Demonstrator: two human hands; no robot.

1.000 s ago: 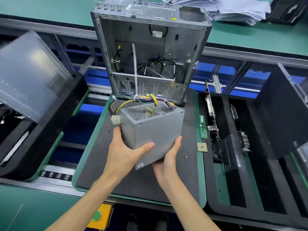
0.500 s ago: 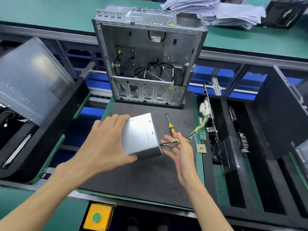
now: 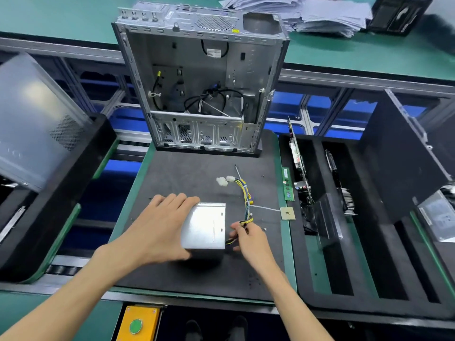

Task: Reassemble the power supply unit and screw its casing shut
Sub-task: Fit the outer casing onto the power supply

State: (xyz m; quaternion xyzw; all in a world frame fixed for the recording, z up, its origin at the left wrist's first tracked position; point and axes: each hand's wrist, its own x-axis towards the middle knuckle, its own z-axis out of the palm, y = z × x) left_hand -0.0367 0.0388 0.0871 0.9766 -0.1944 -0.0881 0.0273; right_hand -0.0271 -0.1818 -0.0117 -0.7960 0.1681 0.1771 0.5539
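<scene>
Resting now on black mat (image 3: 172, 173), power supply unit (image 3: 205, 226), lifted a second ago; left hand (image 3: 157, 230) grips its side, right hand (image 3: 248, 238) pinches wire bundle (image 3: 246, 200); casing screws still pending.

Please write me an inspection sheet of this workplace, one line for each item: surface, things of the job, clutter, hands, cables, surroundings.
Surface: black mat on a green-edged pallet.
Job's things: power supply unit lies on the mat; screwdriver beyond it, mostly hidden under the cables.
Clutter: small chip and memory stick at the mat's right edge.
Hands: left hand grips the unit's left side; right hand pinches the cables beside the unit.
Cables: cable bundle runs from the unit to white connectors.
Surroundings: open computer case upright behind; paper stack; black trays with parts at right; yellow button box below.
</scene>
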